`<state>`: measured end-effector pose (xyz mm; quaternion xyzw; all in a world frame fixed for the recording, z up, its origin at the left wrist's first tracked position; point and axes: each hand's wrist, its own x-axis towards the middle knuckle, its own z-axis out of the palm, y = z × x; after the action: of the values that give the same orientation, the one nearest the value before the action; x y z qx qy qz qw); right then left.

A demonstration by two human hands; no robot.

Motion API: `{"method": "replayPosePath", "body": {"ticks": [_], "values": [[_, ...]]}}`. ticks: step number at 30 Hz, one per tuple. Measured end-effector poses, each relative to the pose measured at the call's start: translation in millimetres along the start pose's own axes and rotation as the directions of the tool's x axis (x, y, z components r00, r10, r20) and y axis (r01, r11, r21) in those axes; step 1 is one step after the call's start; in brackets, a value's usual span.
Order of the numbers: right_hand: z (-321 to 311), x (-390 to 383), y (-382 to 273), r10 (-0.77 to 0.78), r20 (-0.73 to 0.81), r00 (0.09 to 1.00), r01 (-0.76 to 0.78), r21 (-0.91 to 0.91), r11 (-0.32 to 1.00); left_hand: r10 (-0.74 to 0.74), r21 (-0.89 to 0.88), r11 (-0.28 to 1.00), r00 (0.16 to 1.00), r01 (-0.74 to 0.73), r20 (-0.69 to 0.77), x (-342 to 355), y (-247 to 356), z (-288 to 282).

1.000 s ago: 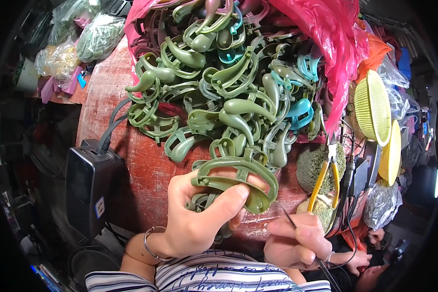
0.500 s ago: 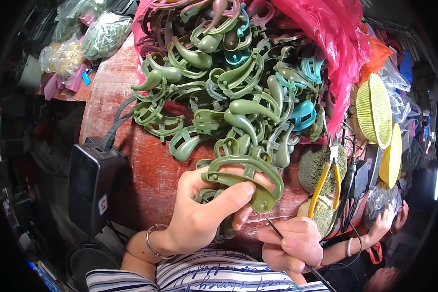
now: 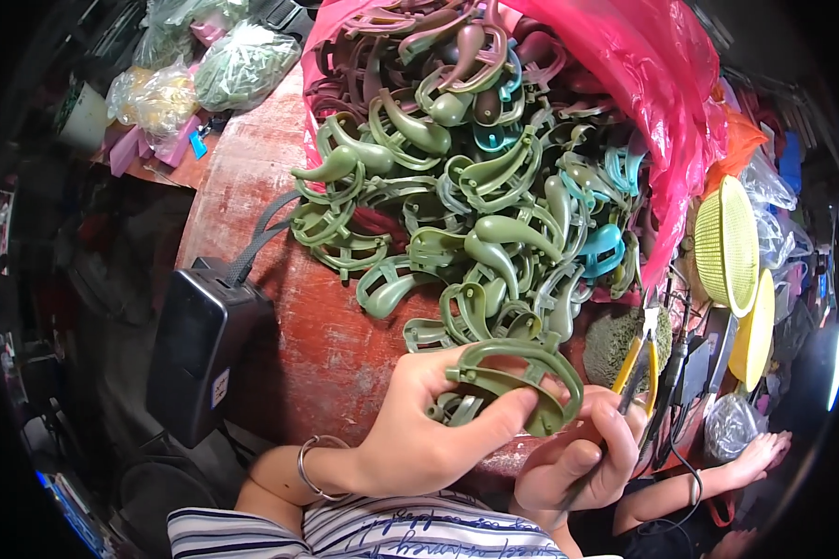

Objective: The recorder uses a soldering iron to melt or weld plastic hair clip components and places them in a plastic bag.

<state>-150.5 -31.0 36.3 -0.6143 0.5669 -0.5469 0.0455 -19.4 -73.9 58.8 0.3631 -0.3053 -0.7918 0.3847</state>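
Note:
My left hand (image 3: 438, 438) pinches a curved olive-green plastic hair clip part (image 3: 508, 378), thumb on its lower teardrop-shaped end. A ring and crossbars form the rest of the piece. Another green part shows partly beneath the same hand. Close by on the right, my right hand (image 3: 578, 466) has its fingers curled around a thin dark pointed tool (image 3: 635, 384), which slants up past the index finger; its lower length is mostly hidden by the hand. The fingertips are near the clip part's right end; whether they touch it I cannot tell.
A heap of green, maroon and teal clip parts (image 3: 513, 233) spills from a pink plastic bag (image 3: 667, 140) onto the worn red table (image 3: 317, 354). Yellow-handled pliers (image 3: 652, 368), a green sponge-like block (image 3: 606, 347), yellow baskets (image 3: 729, 242), a black box (image 3: 196, 345) and another person's hand (image 3: 760, 456) surround it.
My left hand has shifted right and down in view with the clip part. My right hand has turned palm upward, and its tool now points up to the right instead of left.

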Motion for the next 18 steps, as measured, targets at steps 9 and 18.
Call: {"method": "replayPosePath", "body": {"ticks": [9, 18], "values": [[-8, 3, -5, 0.337, 0.123, 0.933, -0.357, 0.212, 0.91, 0.182, 0.167, 0.965, 0.976, -0.2, 0.118, 5, -9, 1], [-8, 5, -14, 0.516, 0.177, 0.838, -0.528, 0.502, 0.685, 0.334, 0.286, 0.899, 0.941, -0.333, 0.046, 3, -6, -1]]}}
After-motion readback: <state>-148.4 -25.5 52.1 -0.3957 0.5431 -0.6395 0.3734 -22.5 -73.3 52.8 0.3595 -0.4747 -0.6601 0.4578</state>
